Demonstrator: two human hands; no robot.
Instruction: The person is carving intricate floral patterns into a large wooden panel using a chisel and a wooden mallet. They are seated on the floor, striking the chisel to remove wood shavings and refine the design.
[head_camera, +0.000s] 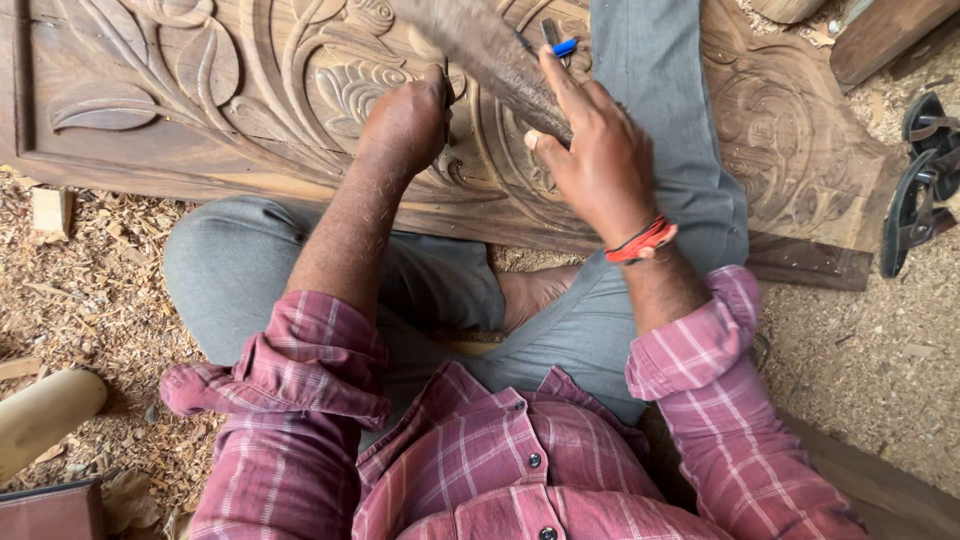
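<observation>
The right hand (592, 150) grips a blurred wooden mallet (490, 50), its head toward eleven o'clock. The left hand (405, 120), at nine o'clock of it, rests fisted on the carved wooden panel (200, 100); what it holds is hidden. Sandals (925, 180) lie at three o'clock.

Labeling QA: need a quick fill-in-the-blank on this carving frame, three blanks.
1. The right hand grips a blurred wooden ____.
2. The carved wooden panel shows a leaf and ____ pattern.
3. A ____ band circles the right wrist.
The left hand rests on the panel.

Missing: mallet; flower; red
</observation>
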